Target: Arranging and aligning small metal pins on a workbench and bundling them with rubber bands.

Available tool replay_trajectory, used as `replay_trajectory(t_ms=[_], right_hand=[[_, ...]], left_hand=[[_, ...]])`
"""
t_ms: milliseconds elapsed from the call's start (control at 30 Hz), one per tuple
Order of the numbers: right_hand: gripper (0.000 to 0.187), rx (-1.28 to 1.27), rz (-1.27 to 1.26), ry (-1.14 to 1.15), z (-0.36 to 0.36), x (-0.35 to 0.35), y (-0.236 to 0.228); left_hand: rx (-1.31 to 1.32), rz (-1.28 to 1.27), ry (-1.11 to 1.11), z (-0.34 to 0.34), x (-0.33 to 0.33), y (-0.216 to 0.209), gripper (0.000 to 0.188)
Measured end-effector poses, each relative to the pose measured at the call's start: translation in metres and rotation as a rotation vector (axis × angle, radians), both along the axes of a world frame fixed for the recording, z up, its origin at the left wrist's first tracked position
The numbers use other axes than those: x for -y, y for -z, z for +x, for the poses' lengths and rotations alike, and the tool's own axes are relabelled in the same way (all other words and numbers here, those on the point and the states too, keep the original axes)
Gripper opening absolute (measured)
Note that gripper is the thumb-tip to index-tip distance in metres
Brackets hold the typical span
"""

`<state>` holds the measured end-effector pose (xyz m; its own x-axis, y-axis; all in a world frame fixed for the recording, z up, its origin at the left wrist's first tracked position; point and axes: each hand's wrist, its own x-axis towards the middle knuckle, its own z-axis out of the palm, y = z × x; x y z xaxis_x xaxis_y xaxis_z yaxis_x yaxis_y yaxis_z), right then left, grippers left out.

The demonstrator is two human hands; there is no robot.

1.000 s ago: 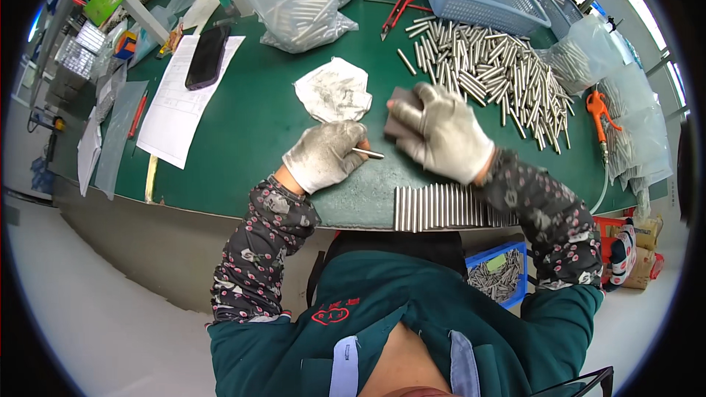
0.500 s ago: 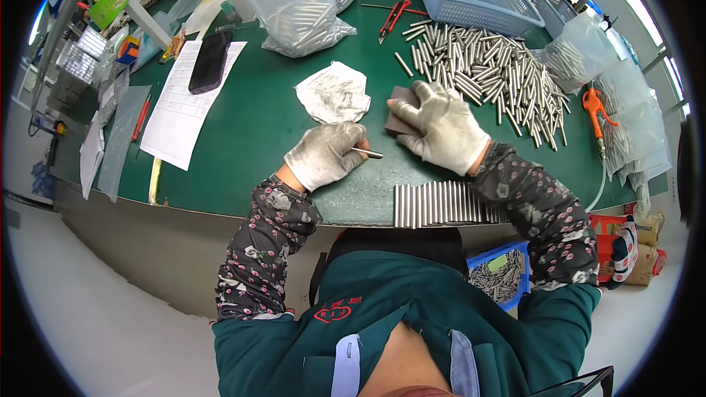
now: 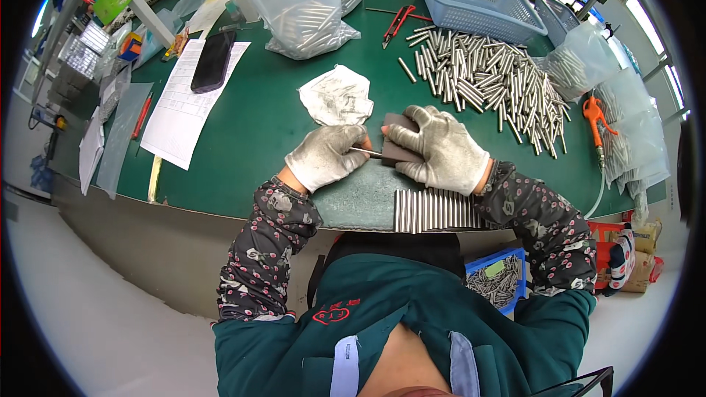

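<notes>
My left hand (image 3: 329, 156), in a stained white glove with bare fingertips, pinches a thin metal pin (image 3: 373, 153). Gripped in my gloved right hand (image 3: 443, 148) is a dark brown-grey block (image 3: 398, 141), which looks like a sanding block. Its lower part lies over the pin's free end. A crumpled, smudged white cloth (image 3: 335, 95) rests just beyond my left hand. Close to the table's front edge, a row of metal pins (image 3: 434, 210) lies side by side, partly under my right forearm. Farther off to the right spreads a loose heap of similar pins (image 3: 489, 81).
Beyond the heap stands a blue plastic basket (image 3: 478, 1). A red utility knife (image 3: 398, 26) and bags of pins (image 3: 305, 22) lie farther back. At right is an orange air gun (image 3: 597, 119); at left, a phone (image 3: 212, 62) on paper. Below the edge sits a blue bin (image 3: 500, 279).
My right hand has brought the block down and slightly left, from apart from the pin to over its end. My left hand has hardly moved.
</notes>
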<state>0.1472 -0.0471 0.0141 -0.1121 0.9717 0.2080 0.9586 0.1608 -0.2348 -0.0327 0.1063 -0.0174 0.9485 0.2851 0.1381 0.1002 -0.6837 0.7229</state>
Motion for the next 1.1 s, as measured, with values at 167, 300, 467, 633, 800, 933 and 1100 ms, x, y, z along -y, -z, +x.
replay_trajectory(t_ms=[167, 300, 467, 633, 800, 933, 1100], right_hand=[[0.051, -0.003, 0.082, 0.004, -0.009, 0.002, -0.001], [0.043, 0.085, 0.107, 0.102, 0.007, -0.007, 0.003], [0.050, -0.025, 0.046, -0.118, -0.005, 0.001, 0.000], [0.052, 0.025, 0.068, -0.047, -0.002, -0.002, -0.005], [0.043, 0.165, 0.128, 0.095, 0.011, -0.011, -0.003], [0.041, -0.003, 0.160, -0.141, -0.008, 0.000, 0.001], [0.041, -0.001, 0.140, -0.050, -0.004, -0.003, -0.004]], left_hand=[[0.045, 0.030, -0.011, 0.001, 0.000, 0.003, 0.013], [-0.040, 0.032, -0.021, -0.001, 0.004, 0.001, 0.012], [-0.016, 0.094, -0.029, 0.001, 0.002, 0.002, 0.012], [0.007, 0.105, -0.024, 0.002, 0.001, 0.006, 0.013], [0.020, 0.153, -0.011, 0.004, 0.001, 0.006, 0.015], [0.016, 0.212, -0.054, 0.004, 0.005, 0.002, 0.013], [0.023, 0.192, -0.018, 0.003, 0.004, 0.005, 0.010]])
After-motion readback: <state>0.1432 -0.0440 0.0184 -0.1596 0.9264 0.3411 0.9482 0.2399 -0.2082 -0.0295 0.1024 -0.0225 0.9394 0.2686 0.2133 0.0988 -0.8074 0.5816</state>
